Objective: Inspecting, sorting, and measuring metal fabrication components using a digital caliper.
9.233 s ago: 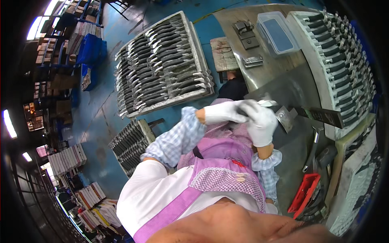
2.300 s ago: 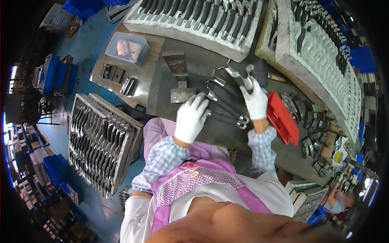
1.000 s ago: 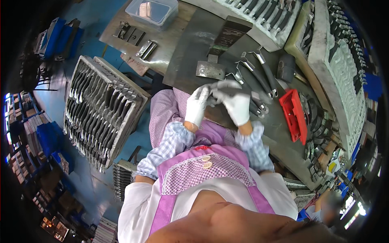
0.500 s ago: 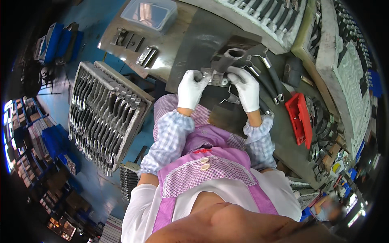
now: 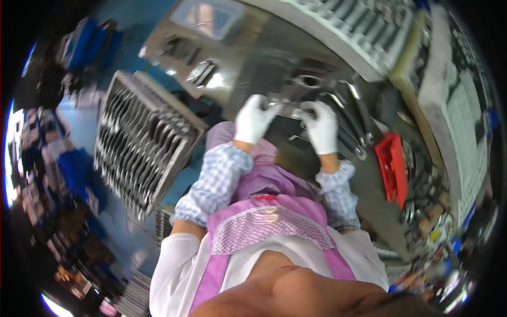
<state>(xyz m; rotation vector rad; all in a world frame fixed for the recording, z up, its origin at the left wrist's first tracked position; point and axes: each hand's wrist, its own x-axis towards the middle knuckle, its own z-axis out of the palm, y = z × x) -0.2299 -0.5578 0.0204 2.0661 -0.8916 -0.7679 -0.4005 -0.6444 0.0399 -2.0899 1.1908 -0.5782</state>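
Note:
My left hand, in a white glove, pinches the left end of a small shiny metal part at a dark metal fixture. Across from it, my right hand, also gloved, has its fingers curled at the part's right end; blur hides what lies between its fingertips. A hollow tube end of the fixture stands just beyond the fingers. Below the right fingers lies a thin bent metal piece. Black-handled metal levers lie right of my right hand.
A red bin stands at the right, beside a dark mallet head. Racks of black handles stand at the left and far side. A clear plastic box and metal pieces lie at the far left of the table.
The whole view has shifted and blurred as my head moved. Both hands stay at the fixture, slightly nearer to me relative to its tube; the right fingers look more curled.

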